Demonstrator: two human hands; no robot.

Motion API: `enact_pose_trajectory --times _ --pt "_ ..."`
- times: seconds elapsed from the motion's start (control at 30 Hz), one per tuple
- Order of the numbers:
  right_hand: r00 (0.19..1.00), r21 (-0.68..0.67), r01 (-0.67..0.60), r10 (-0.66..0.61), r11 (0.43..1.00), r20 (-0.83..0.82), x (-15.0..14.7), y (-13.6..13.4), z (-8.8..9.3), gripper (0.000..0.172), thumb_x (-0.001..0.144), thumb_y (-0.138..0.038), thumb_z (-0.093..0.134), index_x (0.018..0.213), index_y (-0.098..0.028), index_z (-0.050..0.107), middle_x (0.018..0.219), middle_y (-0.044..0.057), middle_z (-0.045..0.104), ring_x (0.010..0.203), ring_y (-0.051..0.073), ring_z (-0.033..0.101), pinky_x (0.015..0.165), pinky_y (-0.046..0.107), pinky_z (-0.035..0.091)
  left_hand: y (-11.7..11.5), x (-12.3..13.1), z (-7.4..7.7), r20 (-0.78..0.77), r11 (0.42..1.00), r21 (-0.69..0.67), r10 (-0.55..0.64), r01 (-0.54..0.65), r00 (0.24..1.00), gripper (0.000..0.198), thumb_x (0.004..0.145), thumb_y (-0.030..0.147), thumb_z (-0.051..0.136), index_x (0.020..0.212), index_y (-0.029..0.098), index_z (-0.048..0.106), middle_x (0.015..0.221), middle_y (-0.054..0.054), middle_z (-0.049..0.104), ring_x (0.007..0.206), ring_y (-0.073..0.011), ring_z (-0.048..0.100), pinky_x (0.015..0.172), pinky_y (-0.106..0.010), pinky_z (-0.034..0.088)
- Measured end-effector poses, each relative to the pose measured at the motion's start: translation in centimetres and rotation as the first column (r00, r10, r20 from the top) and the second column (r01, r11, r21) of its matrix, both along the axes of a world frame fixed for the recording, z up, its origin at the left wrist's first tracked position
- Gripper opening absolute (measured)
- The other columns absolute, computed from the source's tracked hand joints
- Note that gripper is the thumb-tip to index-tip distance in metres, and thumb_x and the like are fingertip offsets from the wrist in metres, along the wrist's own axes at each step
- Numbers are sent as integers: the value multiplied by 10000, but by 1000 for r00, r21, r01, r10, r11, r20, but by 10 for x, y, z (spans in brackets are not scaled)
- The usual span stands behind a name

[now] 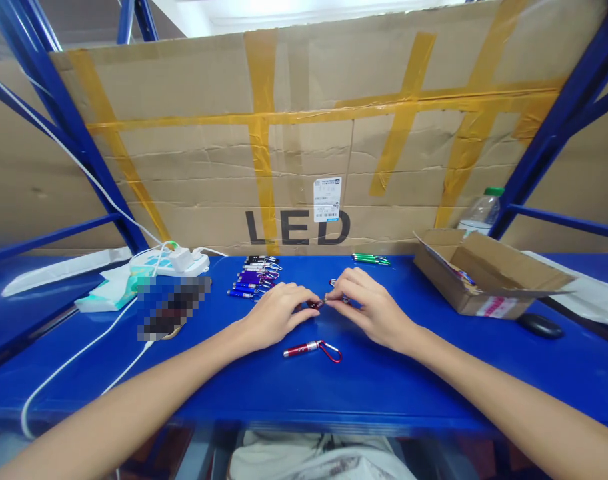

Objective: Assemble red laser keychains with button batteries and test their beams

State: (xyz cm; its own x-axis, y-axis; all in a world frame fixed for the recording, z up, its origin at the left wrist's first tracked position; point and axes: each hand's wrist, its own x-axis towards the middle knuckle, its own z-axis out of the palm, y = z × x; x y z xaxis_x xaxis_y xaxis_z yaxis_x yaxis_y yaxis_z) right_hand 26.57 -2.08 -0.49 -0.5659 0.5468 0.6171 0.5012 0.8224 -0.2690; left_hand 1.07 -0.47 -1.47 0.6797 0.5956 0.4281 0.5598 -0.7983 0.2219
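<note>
Held red pc (pixel 315 305), axis approx. L-R

There are two hands (pixel 274 316) (pixel 371 308), one bench (pixel 384 387), one box (pixel 441 283), one bottle (pixel 484 212), one power strip (pixel 197 267) and one mouse (pixel 540 325). One red flashlight (pixel 301 349) lies alone, and two groups of flashlights (pixel 251 277) (pixel 369 259), one of mixed colours and one green, are too tightly packed to count singly.

A small, shiny dark-red piece (pixel 313 305), possibly a tube, is pinched in the left hand (pixel 279 315); a tiny silvery bit (pixel 324 301) at its right end meets the right hand's (pixel 368 305) fingers.
</note>
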Motion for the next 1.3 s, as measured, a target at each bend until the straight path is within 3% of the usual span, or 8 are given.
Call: enact_pose_trajectory --times 0.3,0.43,0.57,0.67,0.83,1.07,1.2,1.3 --pt "996 -90 -77 80 993 31 0 0 -1 179 1111 -302 547 1010 -237 679 999 61 657 984 236 589 868 357 486 1 1 -2 32 999 -47 16 -14 999 159 1036 348 694 1140 238 742 1013 -28 778 932 -212 698 883 -352 517" --pt "997 -77 73 -73 994 -8 3 4 1 115 1101 -260 552 1037 -231 644 998 51 662 928 218 606 845 338 483 1 0 0 36 997 -76 34 -31 999 161 1030 323 702 1160 235 739 1083 -30 789 967 -215 707 911 -367 524" --pt "920 -19 296 -280 955 275 13 17 -6 63 1058 -203 591 1066 -208 653 1045 96 679 977 273 625 854 381 480 1 0 1 23 996 -89 31 -29 999 170 1045 326 680 1176 236 738 1164 -39 791 1035 -228 716 959 -390 528" --pt "862 -66 356 -300 932 409 17 22 -11 106 1026 -137 610 961 -204 660 1002 92 693 957 272 638 825 365 470 1 1 2 10 995 -95 35 -34 999 175 1049 321 674 1186 231 735 1190 -44 790 1073 -238 715 978 -404 525" --pt "864 -130 383 -305 914 401 17 21 -11 171 1037 -103 555 917 -212 610 970 73 678 914 246 627 790 335 455 -2 2 5 -15 994 -99 44 -45 999 201 1052 334 668 1212 230 732 1194 -48 789 1098 -248 707 984 -407 520" --pt "947 -114 285 -261 952 189 16 21 -8 143 1094 -183 490 984 -223 572 966 62 656 900 249 588 820 365 452 -3 3 7 -30 992 -113 56 -59 998 206 1052 327 669 1216 223 738 1186 -51 785 1106 -250 703 999 -404 516" --pt "996 -151 67 -75 986 -43 6 7 3 134 1109 -266 530 998 -236 598 994 45 675 939 231 581 876 366 457 -2 2 5 -33 994 -96 56 -59 998 192 1045 316 680 1206 229 738 1163 -50 785 1081 -247 706 973 -390 515" --pt "992 -212 -57 30 976 -126 -1 -2 7 141 1109 -301 555 1004 -237 624 996 34 676 937 213 585 864 349 460 -2 2 5 -26 996 -73 48 -49 999 187 1043 316 683 1196 221 734 1117 -53 781 1035 -238 704 935 -372 512"
